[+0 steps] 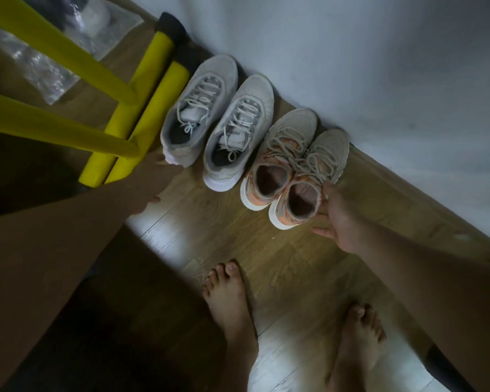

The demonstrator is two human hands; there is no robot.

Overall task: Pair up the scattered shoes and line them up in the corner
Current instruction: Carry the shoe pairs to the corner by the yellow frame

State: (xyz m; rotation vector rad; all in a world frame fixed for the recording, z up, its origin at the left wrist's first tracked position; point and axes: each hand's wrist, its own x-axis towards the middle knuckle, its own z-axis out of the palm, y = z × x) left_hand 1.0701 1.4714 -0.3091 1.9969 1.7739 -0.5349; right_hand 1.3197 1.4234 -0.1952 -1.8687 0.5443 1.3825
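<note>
Two sneaker pairs stand toes to the wall (379, 66).
By the yellow frame (142, 108), the left hand (153, 182), fingers extended, touches the grey pair (218, 120) at a heel. Just beside it stands the orange pair (294, 162), and the right hand (337, 219) pinches its outer shoe's heel.

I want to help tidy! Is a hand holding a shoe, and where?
The right hand pinches the rightmost orange shoe at its heel rim. The left hand only touches the heel of the leftmost grey shoe, holding nothing.
</note>
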